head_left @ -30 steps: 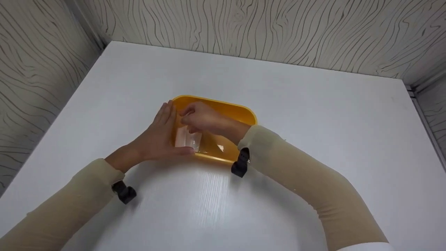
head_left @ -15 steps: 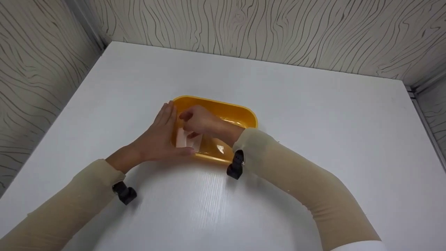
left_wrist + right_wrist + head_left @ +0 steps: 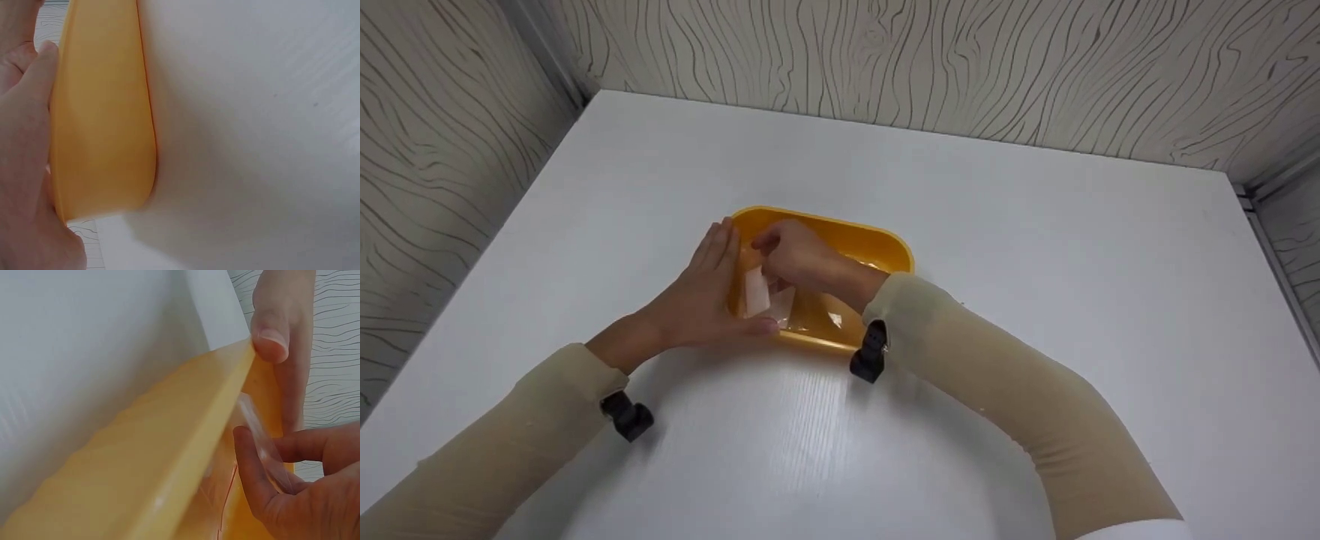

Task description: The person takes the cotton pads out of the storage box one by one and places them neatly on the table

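A yellow plastic bin (image 3: pixel 870 240) stands on the white table. My left hand (image 3: pixel 694 304) lies with straight fingers along its left end, the thumb at the near rim. Inside the bin, my right hand (image 3: pixel 806 259) pinches a flat, clear plastic packet (image 3: pixel 260 430) between thumb and fingers, which appears whitish in the head view. More clear plastic (image 3: pixel 784 304) lies beneath it. In the right wrist view, a clear bag (image 3: pixel 214 495) with a thin red line shows in the bin below the thumb. The bin's outer wall (image 3: pixel 104 112) fills much of the left wrist view.
The white table (image 3: pixel 1035 225) extends around the bin on all sides. Panels (image 3: pixel 885 60) with a wood-grain line pattern stand behind and to the left. A black wrist camera (image 3: pixel 868 352) on the right sleeve hangs close to the bin's near rim.
My right hand dips toward the near side, then moves back up slightly, and the whitish packet now stands tilted up beside its fingers. The left hand and the bin stay in place.
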Tool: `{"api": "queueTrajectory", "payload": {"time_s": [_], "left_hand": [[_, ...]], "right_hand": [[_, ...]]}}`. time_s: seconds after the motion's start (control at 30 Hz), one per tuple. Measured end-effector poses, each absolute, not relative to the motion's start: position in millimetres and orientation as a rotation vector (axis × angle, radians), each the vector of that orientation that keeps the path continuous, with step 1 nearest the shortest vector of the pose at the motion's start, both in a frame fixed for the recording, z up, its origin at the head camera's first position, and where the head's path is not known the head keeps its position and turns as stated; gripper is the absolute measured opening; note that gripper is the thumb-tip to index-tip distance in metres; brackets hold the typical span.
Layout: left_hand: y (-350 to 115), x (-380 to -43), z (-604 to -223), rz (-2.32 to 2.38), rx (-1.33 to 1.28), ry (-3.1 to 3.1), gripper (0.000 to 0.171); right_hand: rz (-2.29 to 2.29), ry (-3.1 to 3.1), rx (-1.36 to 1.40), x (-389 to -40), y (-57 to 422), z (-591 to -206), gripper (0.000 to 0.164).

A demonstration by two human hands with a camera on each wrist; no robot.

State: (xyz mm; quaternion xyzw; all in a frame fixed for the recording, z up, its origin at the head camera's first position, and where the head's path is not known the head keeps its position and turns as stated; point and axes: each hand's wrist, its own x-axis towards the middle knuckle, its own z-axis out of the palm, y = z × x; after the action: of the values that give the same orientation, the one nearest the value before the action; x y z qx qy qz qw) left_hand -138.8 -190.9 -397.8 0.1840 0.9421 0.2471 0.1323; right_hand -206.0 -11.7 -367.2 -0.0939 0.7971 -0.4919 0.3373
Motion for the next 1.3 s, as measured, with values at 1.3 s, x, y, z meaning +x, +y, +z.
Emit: {"api": "queueTrajectory", "payload": {"time_s": [1.3], "left_hand": [[-189, -138, -399, 0.744, 0.505, 2.766, 0.135]], "right_hand": [[-1.356, 2.166, -0.257, -206, 21, -348, 0.042]]}}
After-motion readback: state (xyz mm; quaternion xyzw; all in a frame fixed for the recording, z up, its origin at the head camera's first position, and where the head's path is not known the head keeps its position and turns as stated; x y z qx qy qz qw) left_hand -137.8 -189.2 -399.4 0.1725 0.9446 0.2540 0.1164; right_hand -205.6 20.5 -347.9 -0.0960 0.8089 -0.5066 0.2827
